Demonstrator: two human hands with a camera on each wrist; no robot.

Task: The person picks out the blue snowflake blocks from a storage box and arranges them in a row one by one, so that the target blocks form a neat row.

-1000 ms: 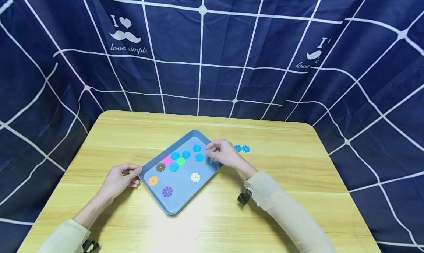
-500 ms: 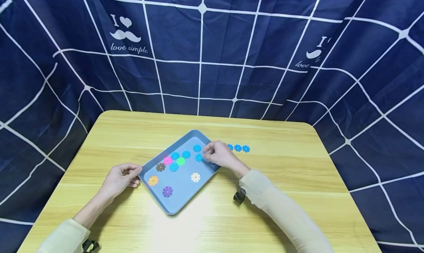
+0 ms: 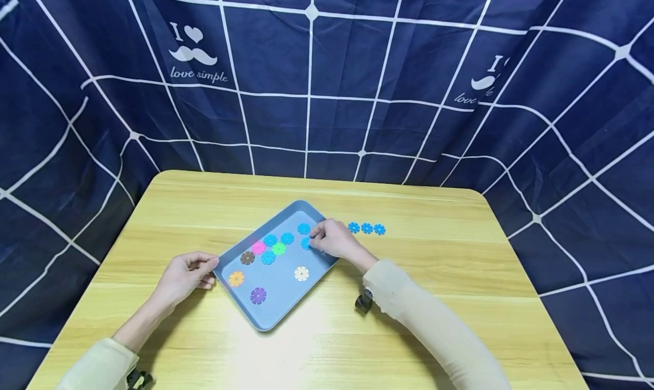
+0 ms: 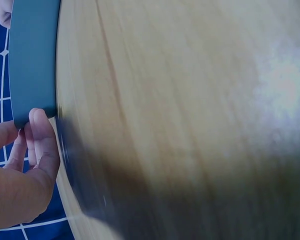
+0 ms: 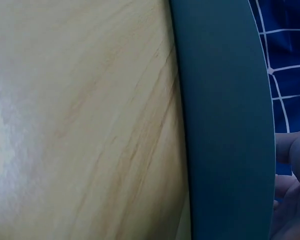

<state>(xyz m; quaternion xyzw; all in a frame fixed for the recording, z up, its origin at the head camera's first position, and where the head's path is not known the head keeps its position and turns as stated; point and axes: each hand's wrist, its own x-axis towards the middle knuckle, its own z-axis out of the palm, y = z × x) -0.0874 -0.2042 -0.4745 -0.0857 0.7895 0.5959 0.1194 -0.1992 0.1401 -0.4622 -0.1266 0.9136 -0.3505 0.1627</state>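
A shallow blue-grey tray (image 3: pixel 278 299) lies slantwise on the table with several toothed plastic snowflake discs in it. My left hand (image 3: pixel 185 276) pinches its left corner between thumb and fingers; in the left wrist view, the fingertips (image 4: pixel 40 122) grip the tray's end. Over the tray's right part, my right hand (image 3: pixel 334 239) reaches down with bent fingers. Its fingertips are right at a blue snowflake disc (image 3: pixel 305 243), covering part of it; I cannot tell whether they pinch it. In the right wrist view the tray wall (image 5: pixel 225 120) hides those fingertips.
Three blue discs (image 3: pixel 367 228) lie in a row on the wooden table (image 3: pixel 434 237), right of the tray. Other discs in the tray include a pink disc (image 3: pixel 258 247), a green disc (image 3: pixel 279 248) and a purple disc (image 3: pixel 258 296). A dark blue checked curtain (image 3: pixel 276 117) surrounds the table.
My right hand has moved left and slightly down onto the blue disc, uncovering the third blue disc in the row on the table. The left hand and the tray stay put.
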